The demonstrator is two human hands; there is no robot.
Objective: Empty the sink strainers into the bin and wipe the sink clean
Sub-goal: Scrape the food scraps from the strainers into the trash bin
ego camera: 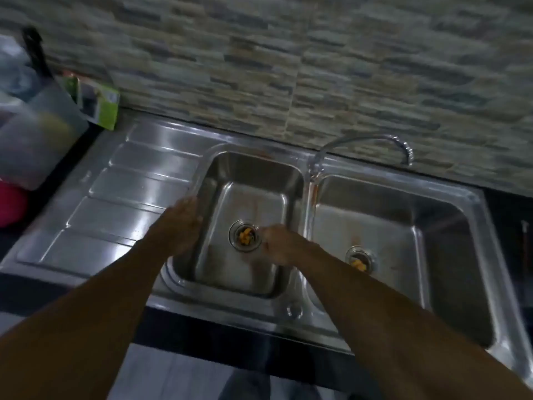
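A steel double sink [305, 310] fills the middle of the view. In the left basin sits a round strainer [245, 235] with orange scraps in it. The right basin's strainer [360, 261] also holds orange scraps. My left hand [178, 226] lies over the left basin's left rim with fingers stretched out and holds nothing. My right hand [278, 245] hangs inside the left basin just right of its strainer, with the fingers curled; blur hides whether they touch the strainer. Reddish stains mark both basin floors.
A curved chrome tap [363, 142] rises between the basins and points over the right one. A ribbed drainboard [121, 192] lies to the left. Clear plastic containers [31, 134], a green box [98, 102] and a pink object [10, 204] crowd the far left counter.
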